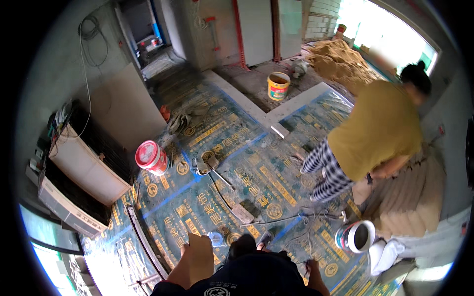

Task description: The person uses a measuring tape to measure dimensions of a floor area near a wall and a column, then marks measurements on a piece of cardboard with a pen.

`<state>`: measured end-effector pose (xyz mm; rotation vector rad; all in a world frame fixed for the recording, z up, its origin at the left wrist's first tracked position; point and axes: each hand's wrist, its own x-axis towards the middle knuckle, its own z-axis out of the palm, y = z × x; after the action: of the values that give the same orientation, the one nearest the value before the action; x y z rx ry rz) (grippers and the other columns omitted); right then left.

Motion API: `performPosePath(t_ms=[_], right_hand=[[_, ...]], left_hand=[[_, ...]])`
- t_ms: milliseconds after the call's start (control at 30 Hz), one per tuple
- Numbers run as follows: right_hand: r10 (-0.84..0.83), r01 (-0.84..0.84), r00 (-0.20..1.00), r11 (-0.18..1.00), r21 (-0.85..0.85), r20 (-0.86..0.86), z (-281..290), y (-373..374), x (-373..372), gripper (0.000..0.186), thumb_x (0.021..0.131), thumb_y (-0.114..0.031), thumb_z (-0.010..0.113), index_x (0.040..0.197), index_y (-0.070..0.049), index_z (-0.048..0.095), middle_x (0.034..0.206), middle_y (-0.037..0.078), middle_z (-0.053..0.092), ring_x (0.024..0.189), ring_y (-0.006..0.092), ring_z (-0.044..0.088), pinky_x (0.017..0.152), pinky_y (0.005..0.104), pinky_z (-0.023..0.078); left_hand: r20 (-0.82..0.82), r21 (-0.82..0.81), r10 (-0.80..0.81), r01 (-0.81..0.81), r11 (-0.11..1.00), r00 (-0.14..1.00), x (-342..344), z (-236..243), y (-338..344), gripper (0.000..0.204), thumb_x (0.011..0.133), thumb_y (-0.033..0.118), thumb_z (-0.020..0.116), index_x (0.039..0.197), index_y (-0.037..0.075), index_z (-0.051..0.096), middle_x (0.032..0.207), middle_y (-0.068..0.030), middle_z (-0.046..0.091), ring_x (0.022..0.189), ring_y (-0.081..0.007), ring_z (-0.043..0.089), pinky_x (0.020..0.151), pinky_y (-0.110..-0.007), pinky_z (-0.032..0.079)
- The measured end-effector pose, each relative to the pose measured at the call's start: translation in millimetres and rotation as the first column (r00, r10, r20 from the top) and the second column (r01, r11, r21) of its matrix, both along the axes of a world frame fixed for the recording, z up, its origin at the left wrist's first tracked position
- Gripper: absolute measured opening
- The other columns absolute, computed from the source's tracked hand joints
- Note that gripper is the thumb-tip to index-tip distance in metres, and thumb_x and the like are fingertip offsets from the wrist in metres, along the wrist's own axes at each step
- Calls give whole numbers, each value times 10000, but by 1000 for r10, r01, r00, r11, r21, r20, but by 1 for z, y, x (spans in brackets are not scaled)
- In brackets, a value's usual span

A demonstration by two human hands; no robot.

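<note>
At the lower edge, my left hand [184,250] is closed on the side of a flat tan piece [200,254], which looks like cardboard or thin board and stands upright beside my leg. Its fingers are partly hidden behind the piece. My right hand [312,267] hangs low by my other side, small and dark, so its fingers do not show clearly. Floor sheeting [212,140], dark green with yellow print, lies under me. Ahead of my feet rests a long-handled tool [243,213] with a block-like end, and a grey cable [308,217] loops to the right.
A person [377,133] in a mustard top bends over stacked tan bags [412,197] at right. A grey-filled bucket [360,237] stands nearby. Left are a red lidded bucket [152,158] and leaning boxes [89,167]. Farther off are a yellow bucket [278,88] and a sand heap [340,64].
</note>
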<state>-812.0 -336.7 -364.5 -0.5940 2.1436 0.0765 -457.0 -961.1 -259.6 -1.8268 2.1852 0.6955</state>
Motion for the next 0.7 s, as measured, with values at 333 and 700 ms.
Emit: performPosePath(t_ms=[333, 700], right_hand=[[-615, 741, 671, 543, -394, 414, 202, -362, -355, 150, 933, -203, 580, 917, -53, 575, 730, 108, 680, 482, 146, 531, 440, 324, 414], [363, -352, 928, 928, -119, 82, 76, -431, -492, 146, 894, -220, 610, 827, -92, 626, 763, 120, 672, 620, 265, 629, 510, 412, 467]], left_hand=[[-472, -247, 186, -331, 911, 862, -168, 132, -48, 159, 885, 213, 592, 974, 84, 567, 828, -187, 668, 788, -430, 644, 641, -492, 495], [-634, -169, 140, -313, 935, 760, -407, 218, -321, 292, 937, 251, 568, 1134, 42, 627, 1016, -248, 659, 952, -410, 646, 791, -426, 508]])
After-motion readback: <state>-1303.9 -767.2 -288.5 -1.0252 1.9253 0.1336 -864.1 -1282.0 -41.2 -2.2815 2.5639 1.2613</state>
